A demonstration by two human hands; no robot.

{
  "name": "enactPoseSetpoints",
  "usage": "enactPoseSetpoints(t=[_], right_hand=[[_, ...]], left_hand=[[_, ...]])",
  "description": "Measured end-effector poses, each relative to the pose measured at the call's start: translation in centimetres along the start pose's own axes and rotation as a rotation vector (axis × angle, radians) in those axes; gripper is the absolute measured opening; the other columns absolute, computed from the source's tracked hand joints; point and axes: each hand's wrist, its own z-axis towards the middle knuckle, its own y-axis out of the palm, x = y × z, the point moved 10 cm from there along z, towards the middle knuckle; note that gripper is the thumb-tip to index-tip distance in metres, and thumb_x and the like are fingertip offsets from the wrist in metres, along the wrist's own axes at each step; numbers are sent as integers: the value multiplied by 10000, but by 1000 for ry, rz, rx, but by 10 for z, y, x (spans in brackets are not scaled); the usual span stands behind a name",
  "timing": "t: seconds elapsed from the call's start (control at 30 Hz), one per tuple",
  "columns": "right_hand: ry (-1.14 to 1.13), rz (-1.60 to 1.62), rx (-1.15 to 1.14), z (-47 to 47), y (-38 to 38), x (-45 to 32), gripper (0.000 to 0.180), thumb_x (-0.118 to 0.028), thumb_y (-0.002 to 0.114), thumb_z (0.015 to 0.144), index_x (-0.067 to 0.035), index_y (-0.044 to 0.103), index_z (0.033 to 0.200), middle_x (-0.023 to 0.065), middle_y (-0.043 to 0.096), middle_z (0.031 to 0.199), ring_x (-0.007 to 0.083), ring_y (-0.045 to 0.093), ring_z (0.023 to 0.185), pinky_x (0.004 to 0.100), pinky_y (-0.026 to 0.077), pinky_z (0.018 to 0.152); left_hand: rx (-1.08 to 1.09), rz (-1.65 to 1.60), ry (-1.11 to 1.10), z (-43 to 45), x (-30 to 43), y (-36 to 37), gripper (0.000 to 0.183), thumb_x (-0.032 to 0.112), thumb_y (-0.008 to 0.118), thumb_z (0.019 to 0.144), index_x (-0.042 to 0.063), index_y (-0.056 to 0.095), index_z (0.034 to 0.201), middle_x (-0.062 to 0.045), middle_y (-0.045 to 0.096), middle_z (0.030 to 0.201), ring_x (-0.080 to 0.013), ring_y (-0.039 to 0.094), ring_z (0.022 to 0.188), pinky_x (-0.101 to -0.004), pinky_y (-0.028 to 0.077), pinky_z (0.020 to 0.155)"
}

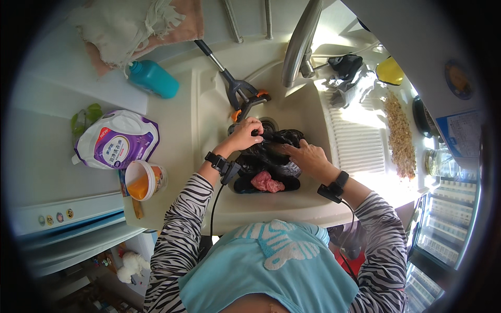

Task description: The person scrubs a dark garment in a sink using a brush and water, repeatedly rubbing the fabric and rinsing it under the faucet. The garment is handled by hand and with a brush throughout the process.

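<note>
Within the sink basin (pixel 219 94), my left hand (pixel 246 135) pinches the upper left edge of a wet black item (pixel 270 150), whose kind I cannot tell. My right hand (pixel 307 154) rests on that item's right side, its fingers spread over the surface. A crumpled pink piece (pixel 267 182), perhaps mesh or cloth, lies on a black strip-like part just below, against the basin's near wall. The drain (pixel 268 123) shows partly above the black item. A dark-handled tool with orange tips (pixel 240 92) leans in the basin just beyond my left hand.
Left of the basin are a teal bottle (pixel 154 79), a purple and white detergent pouch (pixel 117 140) and a white tub with orange contents (pixel 141 182). A metal faucet (pixel 299 39) overhangs the back. Right are a ribbed washboard (pixel 354 137), grey cloth (pixel 352 92) and a brown granular strip (pixel 400 135).
</note>
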Motion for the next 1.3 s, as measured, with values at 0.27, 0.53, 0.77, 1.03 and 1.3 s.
enactPoseSetpoints(t=[0.27,0.53,0.77,1.03,1.3], right_hand=[[31,68,24,-16,-9,28,321,-308,564,929,-337,610,1245,149,577,847,307,605,612,398,511,580],[-175,155,87,55,2,-29,359,-232,557,914,-330,606,1256,175,599,882,332,649,699,435,535,634],[-17,-67,25,50,9,-4,263,-163,517,899,-161,624,1139,172,621,914,324,680,753,404,561,647],[-117,93,-110,45,19,-11,216,-175,543,878,-99,650,1050,215,612,967,345,679,737,422,562,604],[-236,135,-114,49,37,-31,199,-200,567,870,-140,667,1032,218,622,932,358,670,723,440,557,601]], left_hand=[[-359,64,-286,0,-46,29,421,363,633,846,141,567,1198,-74,464,1390,-299,397,1305,-413,269,1100],[-520,190,-157,-3,-60,40,852,427,726,765,273,313,1495,-106,316,1501,-372,224,1401,-473,214,1152],[-455,313,-261,-6,-70,52,1152,300,914,471,254,336,1466,-96,303,1491,-346,238,1392,-533,304,1096],[-420,355,-221,-12,-69,48,1137,275,913,501,316,318,1469,-33,300,1498,-284,239,1396,-639,331,995],[-399,394,-146,-21,-43,42,1098,258,917,506,291,360,1452,-31,314,1479,-276,263,1386,-601,363,974]])
